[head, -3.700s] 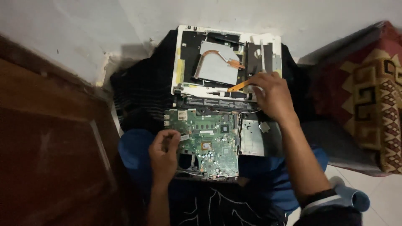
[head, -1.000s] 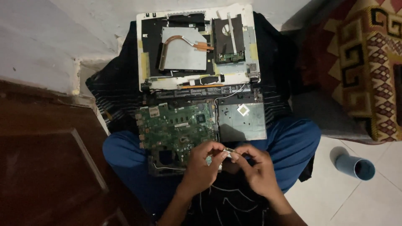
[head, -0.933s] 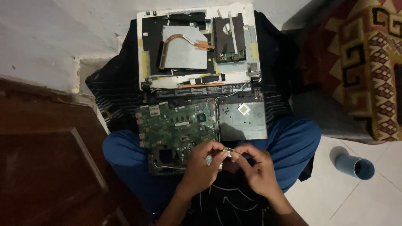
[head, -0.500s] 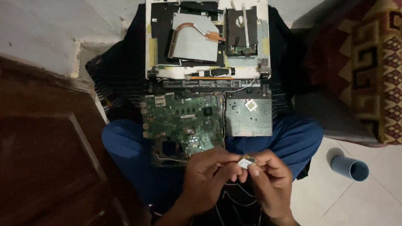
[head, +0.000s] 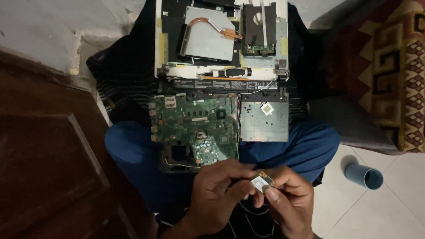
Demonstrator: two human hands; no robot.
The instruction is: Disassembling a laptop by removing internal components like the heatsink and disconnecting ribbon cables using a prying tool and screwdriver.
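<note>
Nearest the camera, the left hand [head: 217,197] and the right hand [head: 285,201] met low in the view, both closed in a pinch on a small wireless card [head: 261,181], a flat rectangular module with a pale label and a gold edge. The left fingers gripped its near-left corner while the right thumb and forefinger held its right side, so the card sat between the two hands, just in front of the person's lap.

Just beyond the hands, a green motherboard [head: 195,128] rested across the blue trousers [head: 128,146], with a grey metal drive plate [head: 263,121] beside it on the right. Farther off lay the opened white laptop base [head: 221,73], carrying a silver heatsink with copper pipes [head: 208,37] and a black optical drive [head: 259,28]. A screwdriver with a black and orange handle [head: 230,73] lay along the base's near edge.

To the right, a blue cup [head: 365,175] lay on its side on the tiled floor [head: 389,212], near a patterned red rug [head: 394,75]. A dark wooden door [head: 48,163] filled the left.
</note>
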